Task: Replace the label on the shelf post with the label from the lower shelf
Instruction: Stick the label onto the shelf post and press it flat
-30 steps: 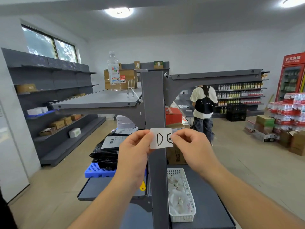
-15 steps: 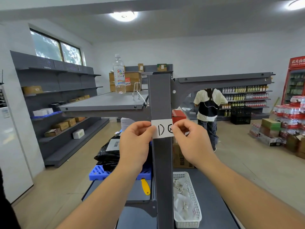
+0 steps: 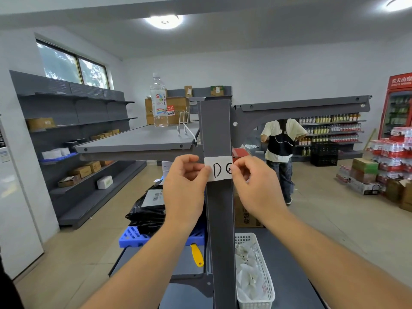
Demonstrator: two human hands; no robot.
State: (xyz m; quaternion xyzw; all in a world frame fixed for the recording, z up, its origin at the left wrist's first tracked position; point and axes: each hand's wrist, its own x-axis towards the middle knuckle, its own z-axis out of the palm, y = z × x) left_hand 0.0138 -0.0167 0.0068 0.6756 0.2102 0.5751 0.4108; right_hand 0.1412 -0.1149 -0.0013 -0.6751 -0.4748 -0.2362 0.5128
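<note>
A white paper label (image 3: 218, 168) with black handwritten marks lies flat across the front of the dark grey shelf post (image 3: 219, 219), just below the upper shelf (image 3: 138, 141). My left hand (image 3: 186, 181) pinches the label's left edge. My right hand (image 3: 254, 186) pinches its right edge and covers part of the second mark. Both hands sit beside the post at the same height. On the lower shelf (image 3: 289, 284) stands a white mesh basket (image 3: 265, 275) with white packets in it.
A water bottle (image 3: 158, 101) and a wire holder (image 3: 184, 123) stand on the upper shelf. A blue crate (image 3: 133, 237) with black bags and a yellow tool (image 3: 197, 255) lie low on the left. A person (image 3: 282, 152) stands behind at the right, near stacked drink cases (image 3: 390, 152).
Both hands have raised the label up the post and brought it flat against the front face. The view has tilted upward slightly.
</note>
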